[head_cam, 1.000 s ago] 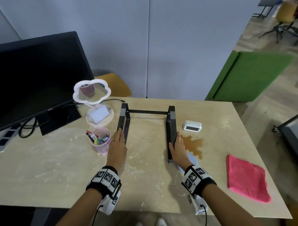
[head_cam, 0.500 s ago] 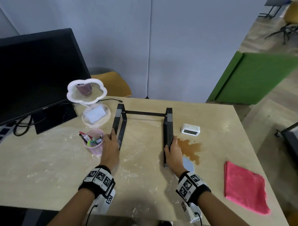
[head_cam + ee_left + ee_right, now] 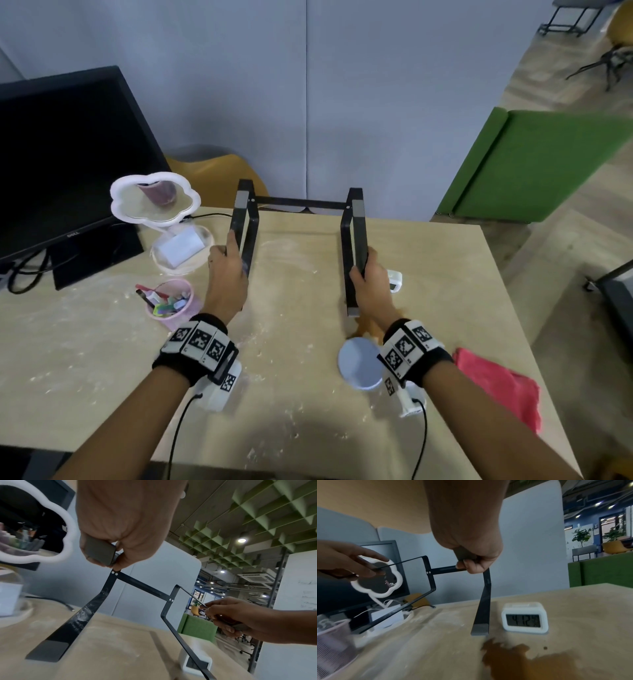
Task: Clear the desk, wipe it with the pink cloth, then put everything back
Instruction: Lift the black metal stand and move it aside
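Note:
A black metal stand (image 3: pixel 301 202) with two side arms and a rear crossbar is held up over the dusty desk (image 3: pixel 102 359), its rear raised past the desk's back edge. My left hand (image 3: pixel 227 260) grips the left arm's top bar, and my right hand (image 3: pixel 363 274) grips the right arm. The left wrist view shows my left hand (image 3: pixel 109 555) curled round the bar's grey end pad, the stand (image 3: pixel 82 616) sloping down toward the desk. In the right wrist view my right hand (image 3: pixel 471 563) holds the stand (image 3: pixel 483 601). The pink cloth (image 3: pixel 496 383) lies at the desk's right edge.
A brown spill (image 3: pixel 368 329) and a blue round coaster (image 3: pixel 359 366) lie below my right wrist. A white clock (image 3: pixel 524 618) stands right of the stand. At the left are a pink pen cup (image 3: pixel 169 301), a cloud-shaped mirror (image 3: pixel 154 198), a dish with a white box (image 3: pixel 181 250) and a black monitor (image 3: pixel 61 154).
Both hands closed on the stand's arms and lifted it off the desk. The coaster under my right hand is now uncovered.

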Tool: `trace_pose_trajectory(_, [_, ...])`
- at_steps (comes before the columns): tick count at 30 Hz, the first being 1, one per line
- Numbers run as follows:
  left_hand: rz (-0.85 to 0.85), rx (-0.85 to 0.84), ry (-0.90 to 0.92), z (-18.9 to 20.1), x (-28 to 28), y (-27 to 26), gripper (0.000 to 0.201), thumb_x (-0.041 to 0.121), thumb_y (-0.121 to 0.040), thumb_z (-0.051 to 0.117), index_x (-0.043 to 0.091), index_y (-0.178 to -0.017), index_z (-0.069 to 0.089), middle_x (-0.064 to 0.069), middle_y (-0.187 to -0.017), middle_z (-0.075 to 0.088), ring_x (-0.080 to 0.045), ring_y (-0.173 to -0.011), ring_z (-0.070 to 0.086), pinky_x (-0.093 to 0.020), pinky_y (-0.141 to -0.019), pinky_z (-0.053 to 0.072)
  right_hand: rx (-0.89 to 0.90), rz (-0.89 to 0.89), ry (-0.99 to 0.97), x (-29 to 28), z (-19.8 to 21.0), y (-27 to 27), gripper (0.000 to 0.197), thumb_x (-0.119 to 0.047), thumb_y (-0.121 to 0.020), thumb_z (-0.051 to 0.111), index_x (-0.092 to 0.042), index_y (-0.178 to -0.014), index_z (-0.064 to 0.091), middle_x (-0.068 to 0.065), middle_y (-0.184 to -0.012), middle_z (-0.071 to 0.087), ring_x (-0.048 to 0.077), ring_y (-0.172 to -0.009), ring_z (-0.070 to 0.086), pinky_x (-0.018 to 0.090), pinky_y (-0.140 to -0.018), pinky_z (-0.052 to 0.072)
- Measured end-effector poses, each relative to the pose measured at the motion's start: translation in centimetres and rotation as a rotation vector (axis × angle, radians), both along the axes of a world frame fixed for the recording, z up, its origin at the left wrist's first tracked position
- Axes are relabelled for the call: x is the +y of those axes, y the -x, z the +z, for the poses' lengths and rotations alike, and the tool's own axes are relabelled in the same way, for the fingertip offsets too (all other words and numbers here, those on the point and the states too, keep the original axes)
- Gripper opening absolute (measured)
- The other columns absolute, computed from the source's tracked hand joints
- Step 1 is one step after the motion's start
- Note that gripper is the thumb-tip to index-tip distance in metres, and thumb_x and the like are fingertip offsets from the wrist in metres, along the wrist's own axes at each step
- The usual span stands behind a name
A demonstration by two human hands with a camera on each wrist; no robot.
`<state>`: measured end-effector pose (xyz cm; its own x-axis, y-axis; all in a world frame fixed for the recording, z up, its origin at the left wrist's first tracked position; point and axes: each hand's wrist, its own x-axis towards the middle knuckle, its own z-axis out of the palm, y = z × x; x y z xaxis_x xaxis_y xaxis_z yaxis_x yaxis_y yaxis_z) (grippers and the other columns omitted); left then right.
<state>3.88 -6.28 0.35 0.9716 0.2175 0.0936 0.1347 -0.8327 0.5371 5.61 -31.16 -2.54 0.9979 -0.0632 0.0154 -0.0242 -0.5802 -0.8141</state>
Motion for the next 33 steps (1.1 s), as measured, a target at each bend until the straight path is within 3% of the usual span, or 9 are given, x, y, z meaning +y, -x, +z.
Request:
trace_pose_trajectory(4, [-0.021,-0.013,-0.083,2.0,-3.2,-2.1,0.073,-0.012,-0.084,0.042,0.002,-0.149,0.011,-0.019,-0.103,0.041,-0.026,-0.089,0.038,-0.029,-0.088,0.030,-0.029,-0.033,0.014,-3.4,2.0,-2.0,0.033,-0.006,-0.093,0.044,-0.001,-0.125,0.040,0.014,-0.091,0.061,0.029,-0.074,0.058,0.035,-0.058,0.044])
trace_pose_trajectory(9, [-0.130,-0.064,0.082,3.0,-8.7,-4.9,0.070,-0.012,-0.088,0.036,0.006,-0.150,0.008,-0.022,-0.119,0.034,-0.038,-0.108,0.041,-0.041,-0.099,0.041,-0.064,-0.093,0.067,-9.2,4.2,-3.6,0.027,-0.005,-0.092,0.045,0.000,-0.119,0.043,0.009,-0.086,0.054,0.027,-0.075,0.052,0.031,-0.059,0.038])
trace_pose_trajectory(12, [-0.200,-0.056,0.124,3.1,-12.6,-6.4,0.068,-0.010,-0.089,0.036,0.005,-0.149,0.009,-0.023,-0.123,0.034,-0.037,-0.113,0.040,-0.039,-0.102,0.037,-0.076,-0.135,0.091,-13.3,4.8,-4.0,0.025,-0.003,-0.091,0.046,0.000,-0.116,0.046,0.007,-0.085,0.052,0.024,-0.075,0.048,0.024,-0.051,0.031])
trace_pose_trajectory(15, [-0.260,-0.042,0.174,3.1,-16.8,-7.5,0.065,-0.009,-0.091,0.039,0.006,-0.149,0.015,-0.024,-0.122,0.038,-0.035,-0.114,0.040,-0.037,-0.102,0.035,-0.043,-0.196,0.103,-17.6,4.9,-4.2,0.024,-0.004,-0.091,0.047,-0.002,-0.114,0.047,0.002,-0.079,0.051,0.026,-0.077,0.049,0.033,-0.058,0.039])
trace_pose_trajectory(19, [-0.333,0.037,0.213,1.9,-21.8,-8.5,0.064,-0.004,-0.092,0.045,0.007,-0.148,0.015,-0.023,-0.127,0.038,-0.034,-0.119,0.040,-0.034,-0.104,0.035,0.013,-0.266,0.187,-23.0,4.2,-4.2,0.032,-0.008,-0.091,0.048,-0.002,-0.123,0.045,0.009,-0.089,0.053,0.026,-0.081,0.050,0.033,-0.068,0.041])
trace_pose_trajectory(25, [-0.387,0.108,0.260,0.6,-27.6,-8.7,0.061,-0.004,-0.093,0.041,0.004,-0.147,0.015,-0.024,-0.128,0.035,-0.034,-0.119,0.040,-0.030,-0.103,0.034,0.100,-0.328,0.261,-28.6,2.1,-4.0,0.035,-0.012,-0.091,0.051,-0.001,-0.124,0.044,0.013,-0.092,0.054,0.033,-0.085,0.055,0.035,-0.069,0.041])
trace_pose_trajectory(27, [-0.392,0.123,0.268,0.2,-29.2,-8.8,0.060,-0.003,-0.093,0.039,0.004,-0.147,0.014,-0.024,-0.128,0.035,-0.035,-0.120,0.039,-0.034,-0.105,0.036,0.121,-0.343,0.269,-29.9,1.2,-3.8,0.033,-0.013,-0.092,0.051,0.001,-0.121,0.045,0.014,-0.091,0.053,0.030,-0.082,0.053,0.033,-0.069,0.038])
trace_pose_trajectory(31, [-0.397,0.163,0.307,-0.3,-31.8,-9.3,0.056,-0.003,-0.095,0.034,0.003,-0.147,0.013,-0.025,-0.131,0.033,-0.036,-0.122,0.039,-0.042,-0.107,0.036,0.153,-0.370,0.295,-31.9,-0.1,-3.6,0.035,-0.014,-0.092,0.051,0.002,-0.122,0.045,0.025,-0.101,0.059,0.039,-0.092,0.057,0.034,-0.069,0.038])
trace_pose_trajectory(33, [-0.418,0.178,0.331,-0.7,-32.6,-9.4,0.055,-0.002,-0.096,0.031,0.004,-0.147,0.014,-0.024,-0.130,0.034,-0.035,-0.120,0.041,-0.041,-0.106,0.037,0.165,-0.378,0.309,-32.7,-0.5,-3.5,0.035,-0.013,-0.092,0.051,0.003,-0.123,0.044,0.027,-0.102,0.060,0.036,-0.086,0.055,0.034,-0.068,0.037])
